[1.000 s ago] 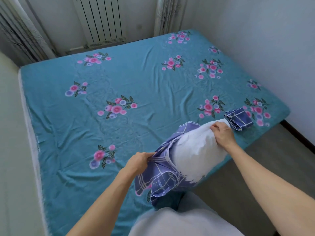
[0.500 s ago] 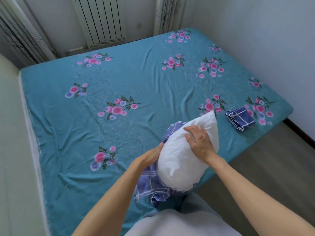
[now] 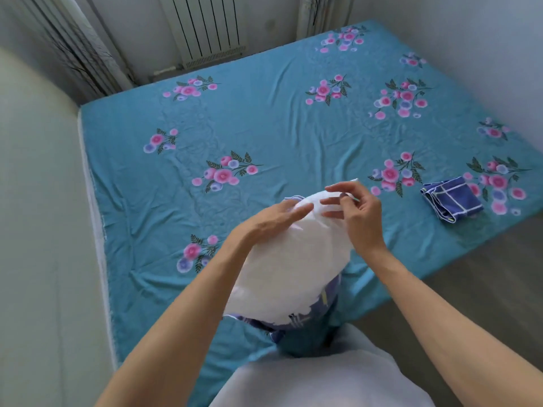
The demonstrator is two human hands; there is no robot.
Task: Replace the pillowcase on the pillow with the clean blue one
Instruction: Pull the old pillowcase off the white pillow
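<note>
A single wide-angle view is given, taken from the person's head and aimed forward and steeply downward. The bed covered by a teal floral sheet [image 3: 264, 136] is seen from above its near edge, filling most of the frame. The white ribbed radiator [image 3: 205, 27] is placed at 12 o'clock along the far wall, where straight lines are bowed by the lens. The two bare forearms are seen entering from 6 o'clock, very near the camera, and the person's pale garment [image 3: 317, 380] is caught at the bottom edge. No second view is provided
</note>
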